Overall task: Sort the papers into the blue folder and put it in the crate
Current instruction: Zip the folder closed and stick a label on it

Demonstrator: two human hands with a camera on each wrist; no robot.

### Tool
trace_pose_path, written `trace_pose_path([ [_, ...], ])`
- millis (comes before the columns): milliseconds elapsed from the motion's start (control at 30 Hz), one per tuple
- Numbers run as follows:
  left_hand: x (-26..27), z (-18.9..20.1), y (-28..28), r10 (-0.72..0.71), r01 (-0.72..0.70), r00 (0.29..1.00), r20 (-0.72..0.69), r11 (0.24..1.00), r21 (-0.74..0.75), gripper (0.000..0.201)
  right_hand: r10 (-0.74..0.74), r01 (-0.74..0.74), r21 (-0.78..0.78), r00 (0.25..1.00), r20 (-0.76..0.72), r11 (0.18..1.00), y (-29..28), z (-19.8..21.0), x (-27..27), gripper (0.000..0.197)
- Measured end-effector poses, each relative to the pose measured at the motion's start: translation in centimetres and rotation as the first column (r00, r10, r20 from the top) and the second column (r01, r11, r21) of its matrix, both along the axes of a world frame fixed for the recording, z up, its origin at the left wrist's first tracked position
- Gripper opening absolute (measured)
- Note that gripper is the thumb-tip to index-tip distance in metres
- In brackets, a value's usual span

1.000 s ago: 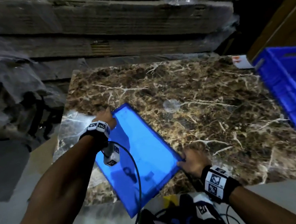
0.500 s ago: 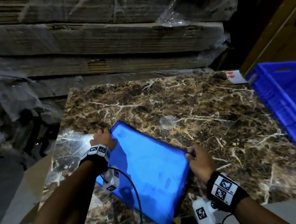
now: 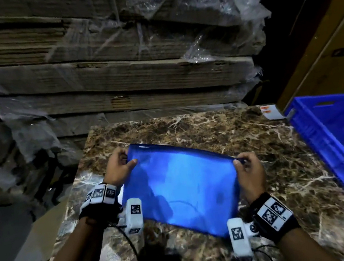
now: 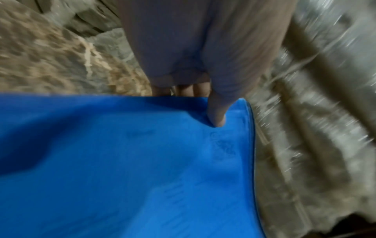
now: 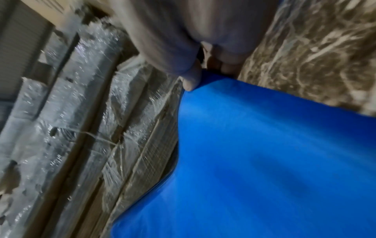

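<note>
Blue plastic, the folder (image 3: pixel 180 189) hangs between my hands above the marble table (image 3: pixel 269 161), its top edge sagging a little in the middle. My left hand (image 3: pixel 118 168) pinches its upper left corner, thumb on the near face and fingers curled behind. My right hand (image 3: pixel 249 171) pinches the upper right corner the same way. The crate (image 3: pixel 341 143), also blue, stands at the table's right edge, well apart from the folder. Stacked cardboard (image 3: pixel 116 83) wrapped in clear film rises behind the table. Both wrist views are blurred.
</note>
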State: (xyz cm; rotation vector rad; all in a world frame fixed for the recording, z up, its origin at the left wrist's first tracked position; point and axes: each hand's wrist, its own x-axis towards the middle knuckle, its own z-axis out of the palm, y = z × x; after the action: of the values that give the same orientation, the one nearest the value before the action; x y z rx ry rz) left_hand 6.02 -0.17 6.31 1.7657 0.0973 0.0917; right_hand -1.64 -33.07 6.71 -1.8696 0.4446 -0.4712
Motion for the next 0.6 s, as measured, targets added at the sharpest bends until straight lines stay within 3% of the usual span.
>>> trace_pose_path([
  [100, -1.4, 3.0, 0.0, -0.078, 0.082, 0.993, 0.084, 0.996, -0.043, 0.035, -0.002, -0.004, 0.06, 0.994, 0.106, 0.998, -0.8, 2.8, 0.5, 0.015],
  [200, -3.6, 5.0, -0.1, -0.161, 0.155, 0.971, 0.179, 0.987, 0.047, 0.016, 0.017, -0.022, 0.023, 0.978, 0.206, 0.999, -1.3, 4.5, 0.4, 0.013],
  [333, -6.5, 5.7, -1.3, -0.091, 0.07, 0.96, 0.265, 0.994, 0.088, 0.004, 0.043, -0.067, 0.078, 0.96, 0.278, 0.995, -2.2, 5.6, 0.3, 0.033],
  [400, -7.9, 5.6, -1.8, -0.001, -0.027, 0.949, 0.315, 0.996, 0.086, 0.011, 0.07, -0.103, 0.09, 0.946, 0.317, 0.991, -2.8, 6.0, -0.2, 0.038],
  [533, -10.8, 3.6, -1.6, 0.082, -0.156, 0.934, 0.348, 0.969, 0.191, 0.003, 0.136, -0.156, 0.074, 0.964, 0.23, 0.985, -4.3, 4.2, -1.9, 0.038],
  [600, -11.9, 2.3, -1.2, 0.077, -0.151, 0.939, 0.335, 0.968, 0.201, 0.017, 0.154, -0.173, 0.126, 0.977, 0.146, 0.977, -4.8, 2.8, -2.7, 0.038],
])
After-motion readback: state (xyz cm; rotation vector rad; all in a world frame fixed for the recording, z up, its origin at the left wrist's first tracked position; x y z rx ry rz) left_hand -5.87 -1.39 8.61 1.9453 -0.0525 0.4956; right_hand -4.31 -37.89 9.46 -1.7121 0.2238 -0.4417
